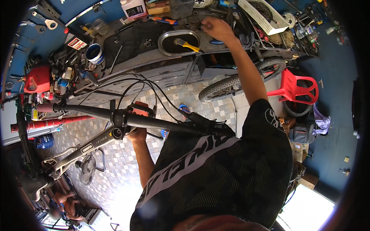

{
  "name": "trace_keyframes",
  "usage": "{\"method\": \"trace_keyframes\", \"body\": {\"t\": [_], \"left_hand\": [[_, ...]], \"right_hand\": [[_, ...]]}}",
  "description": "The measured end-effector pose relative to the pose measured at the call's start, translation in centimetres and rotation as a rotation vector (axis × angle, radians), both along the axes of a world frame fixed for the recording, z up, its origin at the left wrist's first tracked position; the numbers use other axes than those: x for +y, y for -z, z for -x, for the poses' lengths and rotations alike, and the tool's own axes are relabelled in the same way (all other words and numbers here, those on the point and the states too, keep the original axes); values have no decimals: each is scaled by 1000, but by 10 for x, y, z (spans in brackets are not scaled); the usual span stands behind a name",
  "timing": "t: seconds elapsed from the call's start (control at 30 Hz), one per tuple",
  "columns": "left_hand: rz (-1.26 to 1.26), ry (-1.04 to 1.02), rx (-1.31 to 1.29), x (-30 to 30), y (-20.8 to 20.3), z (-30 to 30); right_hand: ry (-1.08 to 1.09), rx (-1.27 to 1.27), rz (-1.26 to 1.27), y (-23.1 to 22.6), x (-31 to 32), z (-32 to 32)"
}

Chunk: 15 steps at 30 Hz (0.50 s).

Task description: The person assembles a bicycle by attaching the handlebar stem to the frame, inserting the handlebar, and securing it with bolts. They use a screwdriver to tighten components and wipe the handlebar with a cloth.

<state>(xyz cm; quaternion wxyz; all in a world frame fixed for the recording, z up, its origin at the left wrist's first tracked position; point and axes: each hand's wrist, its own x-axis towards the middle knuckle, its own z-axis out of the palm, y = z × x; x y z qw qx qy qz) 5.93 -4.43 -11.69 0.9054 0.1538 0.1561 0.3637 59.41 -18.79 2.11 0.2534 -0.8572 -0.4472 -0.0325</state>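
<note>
The right hand (216,29) reaches over the bench (150,59), fingers bent beside small metal parts (192,21); whether they grip anything cannot be told. Near it, an oval metal tray (160,41) bears a yellow-handled brush (189,46). The left hand (137,133) lies at the bicycle frame (101,139), below the handlebar (154,122), its fingers largely hidden and their grasp indeterminable.
</note>
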Motion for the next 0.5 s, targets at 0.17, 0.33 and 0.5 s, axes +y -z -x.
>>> {"method": "trace_keyframes", "body": {"t": [0.17,0.33,0.5], "left_hand": [[37,-54,108,0,15,7],[8,-32,80,2,11,6],[10,21,-46,-3,-6,1]], "right_hand": [[64,-155,567,69,-93,-59],[197,-189,661,70,-111,-59],[171,-257,720,74,-107,-60]]}}
